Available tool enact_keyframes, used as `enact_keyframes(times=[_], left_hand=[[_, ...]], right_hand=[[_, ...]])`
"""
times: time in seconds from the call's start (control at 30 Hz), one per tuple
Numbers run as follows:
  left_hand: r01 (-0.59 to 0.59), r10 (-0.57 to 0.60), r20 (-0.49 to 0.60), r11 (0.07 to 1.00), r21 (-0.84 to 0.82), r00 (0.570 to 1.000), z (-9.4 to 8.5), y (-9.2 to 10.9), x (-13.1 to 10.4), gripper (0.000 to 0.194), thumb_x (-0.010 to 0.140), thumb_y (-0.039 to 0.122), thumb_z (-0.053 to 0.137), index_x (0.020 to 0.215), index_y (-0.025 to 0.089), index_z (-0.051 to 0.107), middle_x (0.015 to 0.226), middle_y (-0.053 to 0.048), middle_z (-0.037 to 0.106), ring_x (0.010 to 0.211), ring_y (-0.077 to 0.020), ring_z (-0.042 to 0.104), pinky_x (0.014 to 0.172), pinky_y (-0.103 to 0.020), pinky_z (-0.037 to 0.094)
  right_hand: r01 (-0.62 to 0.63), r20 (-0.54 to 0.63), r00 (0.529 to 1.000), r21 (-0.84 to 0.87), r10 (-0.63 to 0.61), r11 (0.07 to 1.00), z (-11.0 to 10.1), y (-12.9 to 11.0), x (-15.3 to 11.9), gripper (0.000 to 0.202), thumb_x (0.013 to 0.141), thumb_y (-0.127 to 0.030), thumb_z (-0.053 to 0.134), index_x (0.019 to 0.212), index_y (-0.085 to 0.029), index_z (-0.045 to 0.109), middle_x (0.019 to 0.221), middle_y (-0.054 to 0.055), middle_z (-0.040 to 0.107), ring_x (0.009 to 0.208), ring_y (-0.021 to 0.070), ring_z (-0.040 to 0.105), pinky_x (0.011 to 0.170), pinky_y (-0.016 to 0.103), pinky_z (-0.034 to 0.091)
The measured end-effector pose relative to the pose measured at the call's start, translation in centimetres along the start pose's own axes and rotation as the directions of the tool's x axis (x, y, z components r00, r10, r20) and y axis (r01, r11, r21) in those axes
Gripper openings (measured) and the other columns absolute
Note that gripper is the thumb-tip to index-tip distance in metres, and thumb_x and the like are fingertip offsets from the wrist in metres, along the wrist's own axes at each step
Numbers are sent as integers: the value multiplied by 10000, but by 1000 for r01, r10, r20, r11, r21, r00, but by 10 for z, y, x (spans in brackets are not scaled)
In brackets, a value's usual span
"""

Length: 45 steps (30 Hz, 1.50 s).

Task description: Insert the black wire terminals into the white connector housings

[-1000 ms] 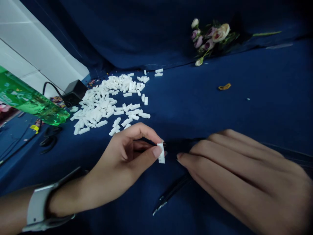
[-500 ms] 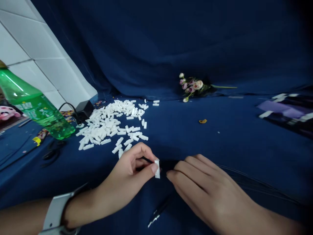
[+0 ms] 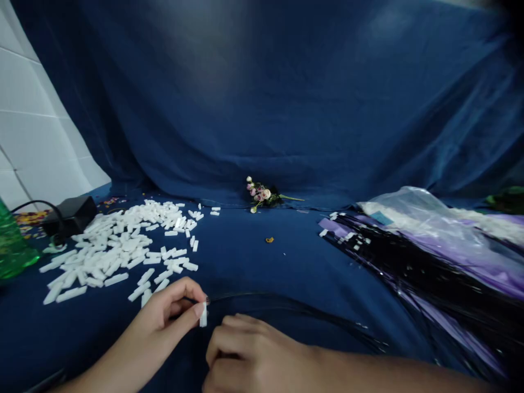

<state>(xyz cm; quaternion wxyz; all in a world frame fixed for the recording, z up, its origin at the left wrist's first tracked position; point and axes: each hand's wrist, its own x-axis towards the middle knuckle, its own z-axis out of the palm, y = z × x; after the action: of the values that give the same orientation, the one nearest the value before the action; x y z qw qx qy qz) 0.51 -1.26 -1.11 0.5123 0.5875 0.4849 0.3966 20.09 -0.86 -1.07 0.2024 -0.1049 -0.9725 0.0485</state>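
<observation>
One small white connector housing point(image 3: 203, 315) is clamped between the thumb and index finger of my left hand point(image 3: 166, 322), roughly upright above the blue table cover point(image 3: 233, 262), its lower end sticking out past the thumb tip. My right hand point(image 3: 254, 355) sits just beside it, knuckles up and fingers curled together; the fingertips are hidden from my camera, so I cannot tell whether they grip anything. Thin black wires point(image 3: 329, 317) run from near the left fingertips away to the right, passing beyond the right hand. Past the left hand I see a spread pile of loose white housings point(image 3: 118, 243), with a black power adapter point(image 3: 73, 215) beside its far left edge and part of a green bottle point(image 3: 14, 245) at the border of my view. Farther back, a flower sprig point(image 3: 265, 195) lies at the foot of the blue curtain point(image 3: 262, 109), a yellowish scrap point(image 3: 269, 239) nearer me. On the right, a thick black wire bundle point(image 3: 393, 256) lies against a clear plastic bag point(image 3: 429, 210).
</observation>
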Motion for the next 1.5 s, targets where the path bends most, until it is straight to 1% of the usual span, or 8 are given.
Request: enact_keyframes(times=[0.23, 0.4, 0.5, 0.6, 0.8, 0.97, 1.2, 1.5], left_hand=[[-20, 19, 44, 1000, 24, 999, 2, 1, -2, 184, 799, 377, 606, 746, 202, 585, 735, 19, 557, 738, -165, 554, 705, -282, 424], [-25, 26, 45, 999, -39, 999, 2, -1, 0, 151, 781, 331, 639, 776, 190, 588, 765, 8, 589, 786, -174, 588, 755, -305, 430], [2, 4, 64, 996, -92, 998, 2, -2, 0, 157, 752, 310, 671, 798, 181, 594, 791, -3, 615, 804, -176, 603, 770, -313, 429], [39, -32, 57, 991, -125, 998, 1, -1, 0, 178, 715, 283, 696, 826, 176, 607, 784, -2, 624, 781, -171, 603, 749, -308, 426], [65, -64, 11, 982, -178, 998, 3, 6, -5, 189, 684, 209, 699, 854, 186, 620, 738, 21, 632, 740, -141, 589, 716, -278, 416], [102, -95, 39, 967, -233, 995, 0, 14, -9, 228, 669, 190, 732, 872, 185, 627, 736, 25, 645, 707, -119, 597, 692, -251, 431], [157, -145, 62, 943, -294, 987, -7, 14, -6, 259, 710, 144, 718, 957, 195, 658, 890, 2, 686, 840, -109, 627, 819, -246, 443], [182, -184, 20, 944, -275, 983, -10, 15, -6, 231, 731, 146, 722, 951, 204, 684, 905, 7, 690, 831, -102, 633, 834, -245, 467]], right_hand=[[20, -55, 998, -107, -27, 994, 17, 10, -5, 169, 910, -296, 532, 798, -181, 586, 827, -40, 624, 697, 74, 500, 636, 193, 423], [-64, -211, 977, -152, 31, 986, 22, 11, -6, 244, 969, -305, 393, 813, -181, 535, 772, -6, 615, 670, 92, 535, 591, 232, 421], [-117, -299, 951, -126, 75, 985, 19, 10, -6, 253, 962, -191, 299, 814, -159, 501, 713, 12, 590, 629, 88, 538, 568, 217, 434], [-159, -354, 928, -98, 115, 982, 13, 9, -5, 213, 908, -102, 320, 818, -153, 507, 694, 14, 567, 590, 87, 512, 538, 206, 429], [-239, -340, 914, -7, 223, 971, -3, 6, -1, 203, 885, -75, 372, 873, -153, 559, 757, 35, 562, 653, 93, 549, 572, 191, 468], [-299, -324, 897, 57, 300, 953, -6, 1, 1, 198, 910, -90, 382, 909, -162, 566, 792, 25, 560, 679, 91, 562, 598, 203, 485], [-292, -310, 904, 57, 295, 955, 0, 2, -1, 122, 903, -85, 461, 913, -137, 571, 831, 33, 546, 728, 93, 531, 637, 227, 476], [-337, -315, 894, -9, 317, 941, -1, 2, 0, 105, 891, -83, 493, 861, -109, 590, 839, 48, 543, 729, 91, 523, 636, 213, 474]])
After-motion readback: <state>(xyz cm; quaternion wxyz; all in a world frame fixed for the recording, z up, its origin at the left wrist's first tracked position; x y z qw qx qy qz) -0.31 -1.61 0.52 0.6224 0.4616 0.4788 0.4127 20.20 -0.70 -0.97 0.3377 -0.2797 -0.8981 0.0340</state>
